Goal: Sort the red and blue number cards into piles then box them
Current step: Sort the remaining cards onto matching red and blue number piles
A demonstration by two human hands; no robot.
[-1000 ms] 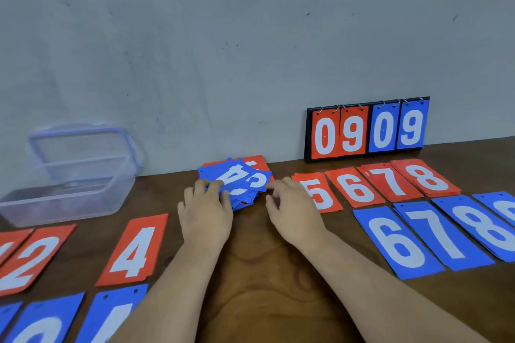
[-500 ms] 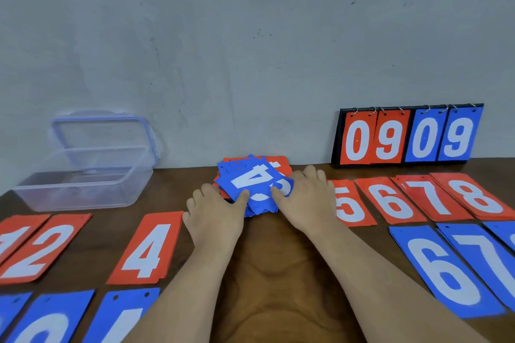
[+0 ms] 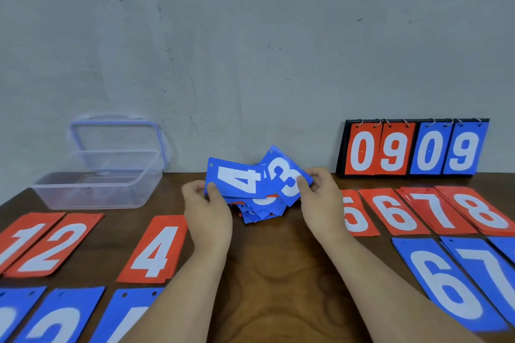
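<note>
One card stack [image 3: 245, 184], left hand [image 3: 207, 211] fingers [image 3: 192, 189] pinching one end, right hand [image 3: 320, 203] the other

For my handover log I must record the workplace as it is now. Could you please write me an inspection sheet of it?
Surface: brown wooden table, bare wood between the forearms.
Job's things: red 4 pile at left, red 6 pile and blue 6 pile at right, among other sorted piles; mixed stack at centre, under the blue 4 card and blue 3 card; clear box far left, lid up, no cards seen inside.
Clutter: scoreboard showing 09 09, standing at the wall.
Hands: left hand grips the blue 4 card's end; right hand pinches the blue 3 card.
Cables: nothing seen.
Surroundings: grey wall behind the table.
</note>
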